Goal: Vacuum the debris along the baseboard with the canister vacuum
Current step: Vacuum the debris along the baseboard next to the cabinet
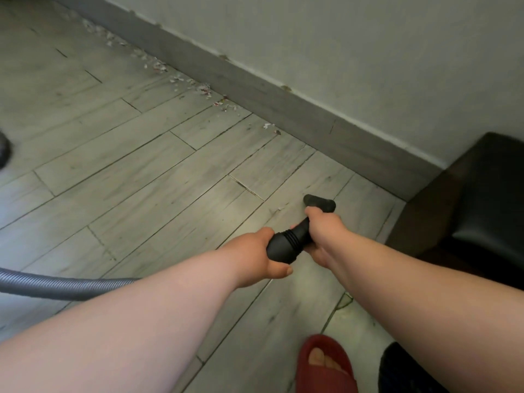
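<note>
I hold the black vacuum wand (286, 243) low over the grey plank floor. My left hand (255, 258) grips its thick ribbed rear end. My right hand (323, 226) is closed around the thinner neck just behind the small black nozzle (319, 202), which rests on the floor a short way out from the grey baseboard (283, 100). A trail of small white and red paper scraps (204, 89) lies along the baseboard, up and to the left of the nozzle. The grey ribbed hose (56, 286) runs off to the left edge behind my left forearm.
A dark brown piece of furniture (476, 199) stands against the wall at the right. My foot in a red slipper (323, 364) is at the bottom. A dark rounded object (4, 148), cut off by the frame, sits at the left edge.
</note>
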The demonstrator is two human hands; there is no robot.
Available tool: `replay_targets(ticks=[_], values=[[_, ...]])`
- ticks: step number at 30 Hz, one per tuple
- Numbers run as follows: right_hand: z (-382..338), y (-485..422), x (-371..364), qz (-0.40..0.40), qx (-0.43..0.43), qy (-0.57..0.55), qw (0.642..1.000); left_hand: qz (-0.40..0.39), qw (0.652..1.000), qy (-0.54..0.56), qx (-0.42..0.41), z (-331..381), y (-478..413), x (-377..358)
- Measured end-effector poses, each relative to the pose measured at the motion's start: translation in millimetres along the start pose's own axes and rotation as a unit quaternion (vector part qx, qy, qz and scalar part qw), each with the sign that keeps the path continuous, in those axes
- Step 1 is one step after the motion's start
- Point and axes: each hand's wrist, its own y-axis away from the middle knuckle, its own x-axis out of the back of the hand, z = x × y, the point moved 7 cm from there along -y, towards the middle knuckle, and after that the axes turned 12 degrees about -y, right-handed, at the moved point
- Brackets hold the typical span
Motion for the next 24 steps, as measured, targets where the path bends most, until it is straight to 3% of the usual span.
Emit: replay_targets(ticks=[16, 24], values=[[27, 35, -38, -0.016, -0.033, 0.011, 0.999, -0.025, 0.999, -0.02, 0.021, -34, 41, 19], [-3, 21, -11, 0.051, -0.043, 0.007, 0.998, -0.044, 0.999, -0.028, -0.002, -12, -2, 12]])
